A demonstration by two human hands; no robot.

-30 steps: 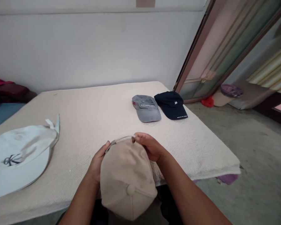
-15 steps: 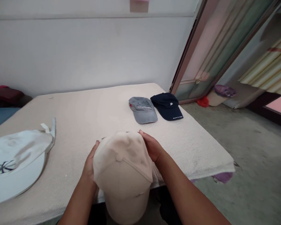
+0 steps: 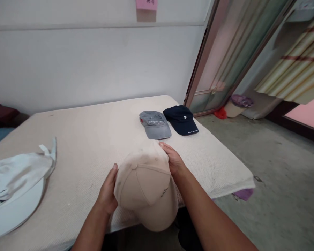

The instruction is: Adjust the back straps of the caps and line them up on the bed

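The beige cap (image 3: 143,183) is taken as the landmark. To its left, a white cap (image 3: 14,190) is seen on the worktop (image 3: 94,139). The beige cap's left side is touched by the left hand (image 3: 108,191); whether it is gripped there cannot be told. Its right side is gripped by the right hand (image 3: 174,160). Beyond it, a grey cap (image 3: 155,124) is placed, then a navy cap (image 3: 181,120).

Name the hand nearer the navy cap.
Right. The right hand, on the right side of the beige cap, is in front of the navy cap; the left hand is farther left and closer to the person.
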